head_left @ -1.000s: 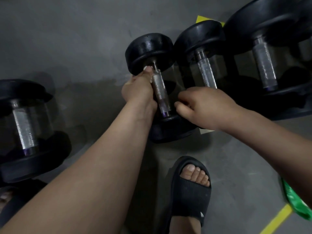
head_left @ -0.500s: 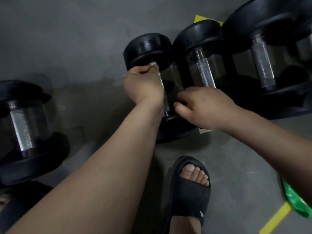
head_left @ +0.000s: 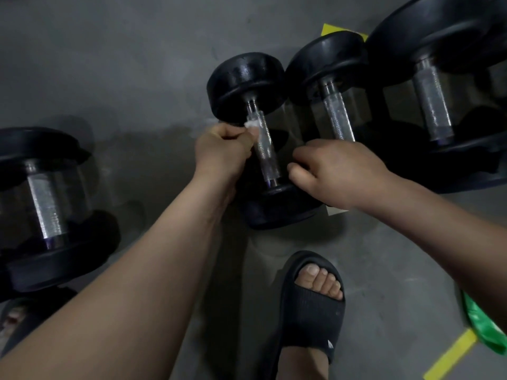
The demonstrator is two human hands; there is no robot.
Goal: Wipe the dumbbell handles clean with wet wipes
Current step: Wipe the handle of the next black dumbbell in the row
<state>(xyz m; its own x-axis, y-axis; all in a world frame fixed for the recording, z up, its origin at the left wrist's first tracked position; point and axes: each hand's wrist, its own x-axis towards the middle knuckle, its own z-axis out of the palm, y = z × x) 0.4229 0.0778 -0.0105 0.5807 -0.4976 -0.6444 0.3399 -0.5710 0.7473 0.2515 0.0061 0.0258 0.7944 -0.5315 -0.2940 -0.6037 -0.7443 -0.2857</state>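
Grey floor (head_left: 109, 50); knurled silver dumbbell handle (head_left: 264, 150).

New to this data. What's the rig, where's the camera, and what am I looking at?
No machine: a person wears one camera on the head, looking down at their own bare arms. The left hand holds a white wet wipe against the metal handle of a black dumbbell lying on the grey floor. The right hand is curled at that dumbbell's near head; what it holds is hidden. More dumbbells lie nearby: one left, two right. Below are a black slipper and a green packet.
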